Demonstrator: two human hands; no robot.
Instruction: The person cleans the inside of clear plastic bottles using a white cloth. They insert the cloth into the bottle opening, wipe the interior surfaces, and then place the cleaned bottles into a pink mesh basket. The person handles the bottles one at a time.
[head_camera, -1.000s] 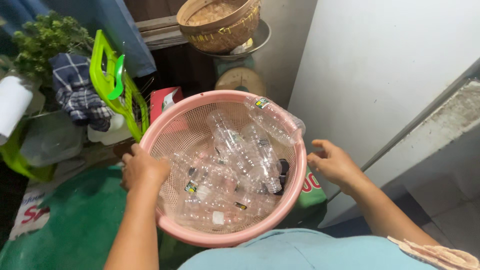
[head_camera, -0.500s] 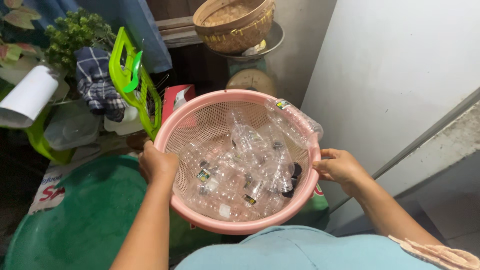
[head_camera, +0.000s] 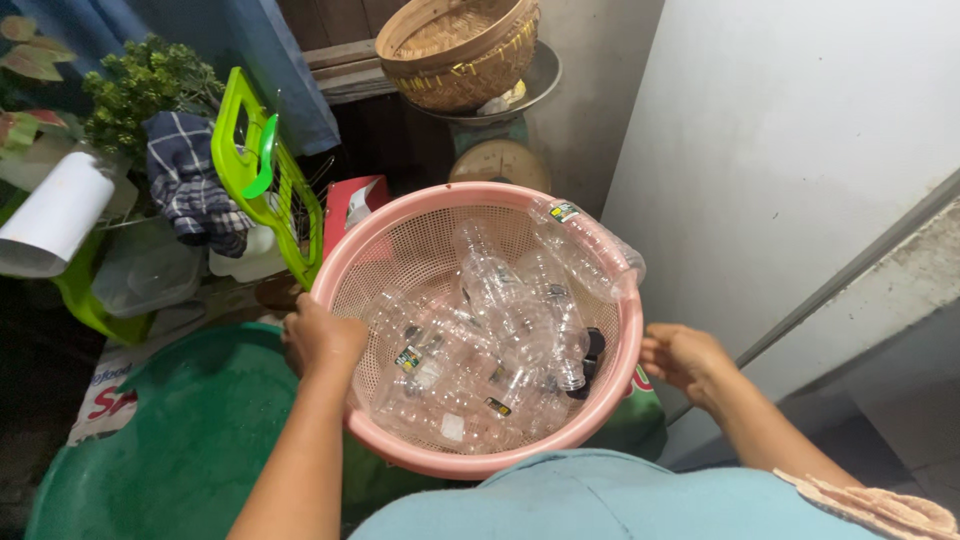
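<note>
Both hands are gripping a pink basket (head_camera: 372, 262) full of clear bottles (head_camera: 490, 340): left hand (head_camera: 322, 338) with fingers curled over the near-left rim, right hand (head_camera: 686, 358) closing on the right rim. Small dark-and-yellow labels are dotting the bottles. A red carton (head_camera: 352, 205) is standing behind the basket, a green crate (head_camera: 262, 180) leaning beside it, a woven basket (head_camera: 462, 50) sitting on a scale (head_camera: 500, 160) beyond, and a green tub (head_camera: 170, 440) is lying below.
</note>
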